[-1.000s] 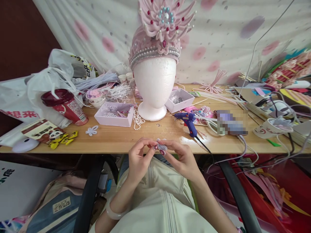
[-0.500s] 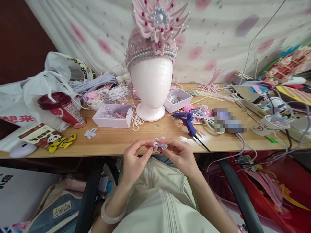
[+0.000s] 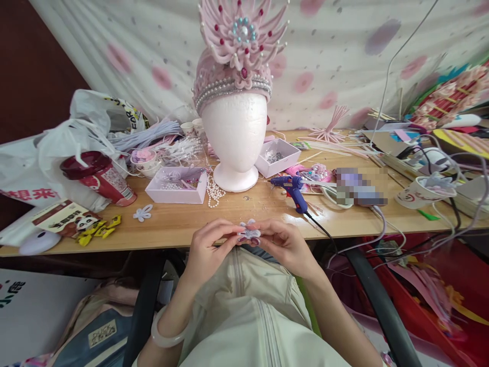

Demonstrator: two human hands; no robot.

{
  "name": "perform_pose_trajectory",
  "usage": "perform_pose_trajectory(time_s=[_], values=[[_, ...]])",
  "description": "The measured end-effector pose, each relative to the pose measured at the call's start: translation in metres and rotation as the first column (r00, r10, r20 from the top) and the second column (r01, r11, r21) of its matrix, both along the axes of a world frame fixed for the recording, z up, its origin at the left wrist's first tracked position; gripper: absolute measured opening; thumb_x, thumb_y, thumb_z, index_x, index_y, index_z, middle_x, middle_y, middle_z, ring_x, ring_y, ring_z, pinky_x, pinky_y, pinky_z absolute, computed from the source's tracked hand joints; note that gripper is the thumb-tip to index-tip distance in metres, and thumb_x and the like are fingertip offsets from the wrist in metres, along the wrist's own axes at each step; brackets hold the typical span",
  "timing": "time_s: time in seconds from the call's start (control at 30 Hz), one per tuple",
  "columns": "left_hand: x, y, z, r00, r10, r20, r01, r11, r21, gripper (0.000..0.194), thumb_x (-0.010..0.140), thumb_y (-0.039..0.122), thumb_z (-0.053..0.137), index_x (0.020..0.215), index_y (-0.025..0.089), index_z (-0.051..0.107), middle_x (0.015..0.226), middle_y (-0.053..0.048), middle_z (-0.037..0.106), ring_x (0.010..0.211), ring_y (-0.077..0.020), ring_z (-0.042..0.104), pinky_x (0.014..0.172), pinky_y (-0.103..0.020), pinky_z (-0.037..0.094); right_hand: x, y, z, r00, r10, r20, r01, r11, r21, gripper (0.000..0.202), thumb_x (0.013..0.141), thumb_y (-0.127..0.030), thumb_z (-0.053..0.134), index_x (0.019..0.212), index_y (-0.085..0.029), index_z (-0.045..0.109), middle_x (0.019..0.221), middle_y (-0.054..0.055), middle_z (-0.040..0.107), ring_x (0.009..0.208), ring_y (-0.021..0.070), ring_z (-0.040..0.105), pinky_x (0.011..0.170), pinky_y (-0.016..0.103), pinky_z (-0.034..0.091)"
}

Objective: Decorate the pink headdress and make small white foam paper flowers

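Between my two hands, just off the table's front edge, is a small pale flower (image 3: 249, 232) of looped fuzzy stem, like pipe cleaner. My left hand (image 3: 212, 248) pinches its left side between thumb and fingers. On the opposite side, my right hand (image 3: 287, 245) pinches it the same way, the fingertips of both hands nearly meeting. A similar pale flower (image 3: 142, 213) lies on the table to the left. Beyond my hands a white foam head (image 3: 235, 135) wears a pink headdress (image 3: 234, 66) with pearls and red beads.
A blue glue gun (image 3: 293, 191) lies right of centre, its cord hanging over the edge. Boxes of beads (image 3: 176, 196) flank the foam head. At left stand a red cup (image 3: 100, 178) and yellow-wrapped sweets (image 3: 99, 228); a paper cup (image 3: 414, 196) is at right.
The flower has turned in my fingers and now shows its petals more face-on. My hands have stayed nearly in place, while the whole view has shifted slightly.
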State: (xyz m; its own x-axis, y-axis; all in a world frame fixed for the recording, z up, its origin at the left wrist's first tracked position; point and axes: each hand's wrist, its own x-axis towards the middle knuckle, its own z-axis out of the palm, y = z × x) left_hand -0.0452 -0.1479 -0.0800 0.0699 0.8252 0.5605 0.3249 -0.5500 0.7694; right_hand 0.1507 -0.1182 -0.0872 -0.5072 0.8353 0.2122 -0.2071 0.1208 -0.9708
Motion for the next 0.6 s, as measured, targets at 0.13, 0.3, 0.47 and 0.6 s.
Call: perform_pose_trajectory(time_s=[0.13, 0.3, 0.47, 0.6], values=[[-0.005, 0.002, 0.007, 0.987, 0.023, -0.162, 0.000, 0.990, 0.140, 0.013, 0.084, 0.011, 0.065, 0.091, 0.019, 0.072, 0.084, -0.004, 0.075, 0.075, -0.0124, 0.070, 0.068, -0.019, 0.056, 0.003, 0.001, 0.003, 0.994, 0.094, -0.047, -0.097, 0.993, -0.067, 0.024, 0.084, -0.024, 0.072, 0.109, -0.023, 0.070, 0.103, 0.005, 0.074, 0.093, 0.0172, 0.071, 0.088, 0.030, 0.056], [-0.008, 0.002, 0.013, 0.967, 0.020, -0.255, 0.027, 0.983, 0.179, 0.010, 0.086, 0.013, 0.063, 0.091, 0.018, 0.069, 0.084, -0.004, 0.076, 0.074, -0.0118, 0.071, 0.068, -0.017, 0.056, -0.004, 0.002, 0.009, 0.992, 0.038, -0.119, -0.052, 0.992, -0.116, 0.014, 0.084, -0.029, 0.073, 0.093, -0.019, 0.072, 0.085, 0.004, 0.075, 0.076, 0.0145, 0.071, 0.075, 0.026, 0.058], [-0.008, 0.001, 0.012, 0.940, 0.023, -0.341, 0.049, 0.979, 0.200, 0.010, 0.088, 0.013, 0.061, 0.095, 0.018, 0.066, 0.083, -0.002, 0.074, 0.071, -0.0100, 0.069, 0.065, -0.016, 0.055, -0.011, 0.003, 0.013, 0.992, -0.041, -0.119, 0.015, 0.977, -0.214, 0.023, 0.077, -0.031, 0.079, 0.086, -0.017, 0.063, 0.073, 0.002, 0.073, 0.064, 0.0134, 0.069, 0.065, 0.024, 0.057], [-0.009, 0.003, 0.013, 0.920, 0.028, -0.391, 0.065, 0.972, 0.224, 0.008, 0.088, 0.015, 0.062, 0.094, 0.019, 0.066, 0.080, -0.001, 0.074, 0.066, -0.0104, 0.068, 0.061, -0.018, 0.052, -0.010, 0.002, 0.016, 0.993, -0.052, -0.103, 0.025, 0.968, -0.248, 0.033, 0.075, -0.031, 0.081, 0.091, -0.018, 0.056, 0.072, 0.003, 0.073, 0.062, 0.0125, 0.069, 0.063, 0.022, 0.056]])
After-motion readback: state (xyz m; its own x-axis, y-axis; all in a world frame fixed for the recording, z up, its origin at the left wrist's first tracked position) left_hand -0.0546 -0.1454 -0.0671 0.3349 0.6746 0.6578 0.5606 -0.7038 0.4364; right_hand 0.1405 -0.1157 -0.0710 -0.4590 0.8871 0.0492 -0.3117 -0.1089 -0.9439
